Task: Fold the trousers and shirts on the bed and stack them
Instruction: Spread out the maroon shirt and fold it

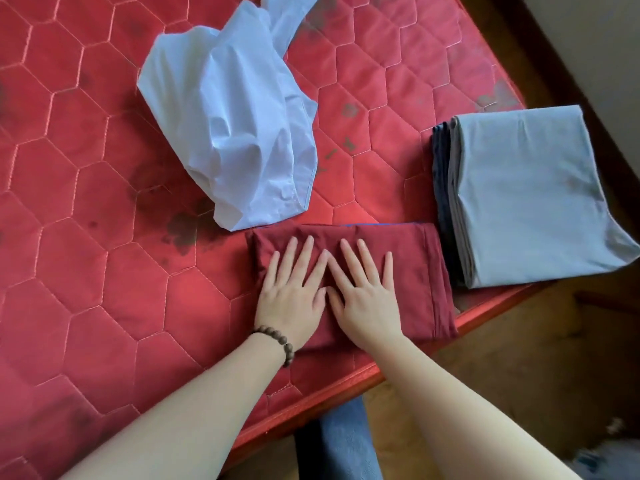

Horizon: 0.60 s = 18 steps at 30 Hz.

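Observation:
A folded dark red garment [412, 268] lies near the front edge of the red quilted mattress [86, 202]. My left hand [292, 296] and my right hand [363, 296] rest flat on it side by side, fingers spread, holding nothing. To its right sits a stack of folded clothes [526, 199], light grey on top with dark layers showing at its left edge. Behind the red garment lies a crumpled pale blue-white shirt [235, 123], unfolded.
The mattress edge [346, 382] runs diagonally from lower left to right, with wooden floor [502, 358] beyond it. My blue-trousered leg [343, 441] shows below the edge. Dark stains mark the mattress left of the red garment.

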Tool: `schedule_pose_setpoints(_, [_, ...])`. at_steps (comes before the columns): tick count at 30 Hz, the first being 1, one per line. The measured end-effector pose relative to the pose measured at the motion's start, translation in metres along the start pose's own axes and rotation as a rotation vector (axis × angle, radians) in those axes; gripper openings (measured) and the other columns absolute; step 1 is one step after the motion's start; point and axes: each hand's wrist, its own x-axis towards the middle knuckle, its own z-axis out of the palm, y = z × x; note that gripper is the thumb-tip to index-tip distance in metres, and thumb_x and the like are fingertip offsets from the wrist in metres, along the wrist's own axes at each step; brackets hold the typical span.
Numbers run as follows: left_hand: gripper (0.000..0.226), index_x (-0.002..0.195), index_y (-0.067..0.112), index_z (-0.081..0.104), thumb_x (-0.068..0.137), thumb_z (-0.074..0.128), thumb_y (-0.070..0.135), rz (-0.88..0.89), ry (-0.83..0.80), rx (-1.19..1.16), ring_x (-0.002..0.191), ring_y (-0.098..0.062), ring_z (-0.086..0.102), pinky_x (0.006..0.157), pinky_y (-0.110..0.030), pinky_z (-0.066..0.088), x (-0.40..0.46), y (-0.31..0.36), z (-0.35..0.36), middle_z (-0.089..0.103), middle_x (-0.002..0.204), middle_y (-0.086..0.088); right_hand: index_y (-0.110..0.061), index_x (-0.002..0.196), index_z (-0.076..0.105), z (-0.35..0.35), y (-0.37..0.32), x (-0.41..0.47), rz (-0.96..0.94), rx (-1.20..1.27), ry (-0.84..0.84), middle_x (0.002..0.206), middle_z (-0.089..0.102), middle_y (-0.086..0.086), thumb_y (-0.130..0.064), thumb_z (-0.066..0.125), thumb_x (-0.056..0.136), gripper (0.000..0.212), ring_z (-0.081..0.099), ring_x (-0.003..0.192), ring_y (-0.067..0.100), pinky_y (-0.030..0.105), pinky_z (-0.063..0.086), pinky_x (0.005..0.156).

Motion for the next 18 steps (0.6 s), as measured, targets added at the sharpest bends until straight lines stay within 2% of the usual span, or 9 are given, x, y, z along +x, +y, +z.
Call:
schedule_pose_setpoints(3, [0.060, 0.150, 0.035, 0.027, 0.092, 0.039, 0.048, -0.003, -0.047, 0.030, 0.147, -0.035, 0.009, 0.119, -0.049, 0.014, 0.001, -0.012, 0.014, 0.016, 0.160, -0.004, -0.043, 0.149, 0.022, 0.008, 0.029, -0.003, 0.102, -0.064, -0.062, 0.160, 0.015, -0.002, -0.064, 0.033, 0.092, 0.062, 0.008, 0.148, 0.025, 0.055, 0.003, 0.118])
schedule_pose_setpoints(6, [0.062, 0.150, 0.039, 0.025, 0.090, 0.037, 0.051, -0.025, -0.034, 0.001, 0.148, -0.034, 0.006, 0.119, -0.048, 0.012, 0.000, -0.012, 0.023, 0.008, 0.161, -0.011, -0.043, 0.150, 0.014, 0.007, 0.062, -0.010, 0.251, -0.079, -0.044, 0.162, 0.005, 0.002, -0.069, 0.027, 0.090, 0.066, 0.001, 0.149, 0.023, 0.052, 0.003, 0.118])
schedule_pose_setpoints(8, [0.063, 0.150, 0.040, 0.025, 0.089, 0.039, 0.050, -0.032, -0.038, -0.029, 0.148, -0.033, 0.004, 0.119, -0.047, 0.011, 0.001, -0.011, 0.025, 0.006, 0.161, -0.015, -0.045, 0.150, 0.010, 0.008, 0.070, -0.012, 0.285, -0.007, -0.057, 0.162, -0.003, 0.002, -0.068, 0.026, 0.090, 0.066, -0.005, 0.149, 0.019, 0.052, 0.005, 0.118])
schedule_pose_setpoints(10, [0.063, 0.149, 0.040, 0.026, 0.088, 0.042, 0.049, -0.029, -0.046, -0.067, 0.149, -0.030, 0.004, 0.120, -0.045, 0.011, 0.002, -0.014, 0.020, 0.006, 0.161, -0.015, -0.047, 0.149, 0.008, 0.009, 0.071, -0.012, 0.275, 0.091, -0.075, 0.162, -0.006, 0.000, -0.066, 0.028, 0.091, 0.065, -0.008, 0.148, 0.015, 0.052, 0.014, 0.118])
schedule_pose_setpoints(12, [0.061, 0.148, 0.041, 0.029, 0.088, 0.043, 0.048, -0.031, -0.058, -0.139, 0.149, -0.026, 0.004, 0.120, -0.041, 0.009, 0.004, -0.016, 0.013, 0.006, 0.161, -0.012, -0.048, 0.149, 0.012, 0.006, 0.071, -0.010, 0.274, 0.138, -0.088, 0.162, 0.000, -0.001, -0.064, 0.029, 0.090, 0.063, -0.004, 0.148, 0.015, 0.050, 0.022, 0.116])
schedule_pose_setpoints(14, [0.057, 0.146, 0.040, 0.035, 0.090, 0.046, 0.042, -0.046, -0.076, -0.296, 0.149, -0.021, 0.005, 0.120, -0.036, 0.007, 0.005, -0.016, 0.002, 0.009, 0.161, -0.006, -0.044, 0.147, 0.026, -0.001, 0.068, -0.006, 0.296, 0.087, -0.072, 0.159, 0.017, 0.005, -0.063, 0.031, 0.089, 0.061, 0.014, 0.145, 0.022, 0.052, 0.026, 0.114])
schedule_pose_setpoints(16, [0.048, 0.137, 0.028, 0.052, 0.089, 0.050, 0.032, -0.093, -0.004, -0.503, 0.142, -0.020, 0.028, 0.118, -0.041, 0.022, 0.010, -0.019, -0.014, 0.033, 0.154, -0.004, -0.035, 0.140, 0.045, -0.012, 0.061, 0.007, 0.329, -0.038, -0.039, 0.146, 0.040, 0.013, -0.059, 0.040, 0.087, 0.058, 0.036, 0.132, 0.030, 0.059, 0.024, 0.111])
schedule_pose_setpoints(18, [0.039, 0.122, 0.019, 0.063, 0.085, 0.053, 0.027, -0.166, 0.227, -0.483, 0.120, -0.023, 0.049, 0.101, -0.049, 0.043, 0.019, -0.029, -0.030, 0.054, 0.132, -0.007, -0.026, 0.132, 0.056, -0.026, 0.050, 0.027, 0.358, -0.096, 0.001, 0.132, 0.051, 0.017, -0.051, 0.054, 0.088, 0.051, 0.045, 0.121, 0.035, 0.063, 0.021, 0.110])
